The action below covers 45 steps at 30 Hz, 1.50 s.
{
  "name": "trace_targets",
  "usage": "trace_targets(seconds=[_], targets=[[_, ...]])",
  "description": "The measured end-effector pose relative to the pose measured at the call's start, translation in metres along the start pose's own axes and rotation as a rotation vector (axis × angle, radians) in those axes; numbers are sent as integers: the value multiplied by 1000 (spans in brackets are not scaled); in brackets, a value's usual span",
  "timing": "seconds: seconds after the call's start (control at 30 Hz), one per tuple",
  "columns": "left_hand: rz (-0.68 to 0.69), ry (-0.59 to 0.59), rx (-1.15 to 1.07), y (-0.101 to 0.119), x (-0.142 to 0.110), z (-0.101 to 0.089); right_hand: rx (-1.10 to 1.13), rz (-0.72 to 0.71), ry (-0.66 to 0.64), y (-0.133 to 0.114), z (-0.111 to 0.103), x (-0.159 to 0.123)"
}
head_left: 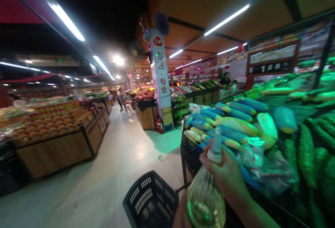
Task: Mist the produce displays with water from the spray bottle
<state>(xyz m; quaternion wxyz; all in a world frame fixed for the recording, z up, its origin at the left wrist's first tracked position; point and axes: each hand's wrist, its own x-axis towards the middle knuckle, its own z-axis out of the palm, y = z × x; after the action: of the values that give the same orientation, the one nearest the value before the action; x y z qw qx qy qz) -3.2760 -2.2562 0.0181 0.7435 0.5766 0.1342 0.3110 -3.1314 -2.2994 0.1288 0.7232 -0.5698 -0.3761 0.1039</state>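
My right hand [227, 173] is closed round the neck of a clear spray bottle [205, 200] with a white nozzle [216, 147], held in front of a vegetable stand. Only a sliver of my left hand [180, 215] shows at the bottom edge, beside the bottle's base; its fingers are hidden. A black plastic basket [150, 202] hangs low just to the left of the bottle. Past the nozzle lie vegetables wrapped in blue film [230, 121] and loose clear bags [258, 165].
Cucumbers [311, 147] fill the stand on the right. A pale aisle floor [115, 165] runs ahead between wooden produce stands [54, 130]. A white pillar [161, 78] has a red fire extinguisher [159, 124] at its foot. People stand far off by the stalls.
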Motion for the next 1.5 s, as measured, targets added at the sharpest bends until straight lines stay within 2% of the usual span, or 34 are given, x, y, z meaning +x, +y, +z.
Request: trace_targets(seconds=[0.07, 0.17, 0.3, 0.43, 0.57, 0.67, 0.8, 1.07, 1.2, 1.33, 1.5], targets=[[41, 11, -79, -3, 17, -6, -19, -43, -76, -1, 12, 19], [64, 65, -157, -5, 36, -17, -27, -81, -95, -1, 32, 41], [73, 154, -144, 0, 50, -34, -65, -131, -122, -1, 60, 61], [91, 113, -196, 5, 61, -51, -127, -161, -127, 0, 80, 73], [58, 39, -208, 12, 70, -66, -191, -188, -83, 2, 86, 76], [39, -76, -216, 20, 75, -70, -221, -193, -18, 1, 81, 72], [21, -213, -255, 27, 80, -63, -249, -185, 66, -5, 68, 65], [-9, -419, -317, 8, 90, -45, -380, -165, 297, -13, 32, 38], [-57, -506, -269, 13, 87, -34, -330, -142, 376, -17, 16, 22], [-62, -579, -268, 13, 82, -24, -337, -136, 457, -20, 2, 7], [-21, -543, -76, -6, 83, -13, -418, -127, 577, -15, -10, -15]])
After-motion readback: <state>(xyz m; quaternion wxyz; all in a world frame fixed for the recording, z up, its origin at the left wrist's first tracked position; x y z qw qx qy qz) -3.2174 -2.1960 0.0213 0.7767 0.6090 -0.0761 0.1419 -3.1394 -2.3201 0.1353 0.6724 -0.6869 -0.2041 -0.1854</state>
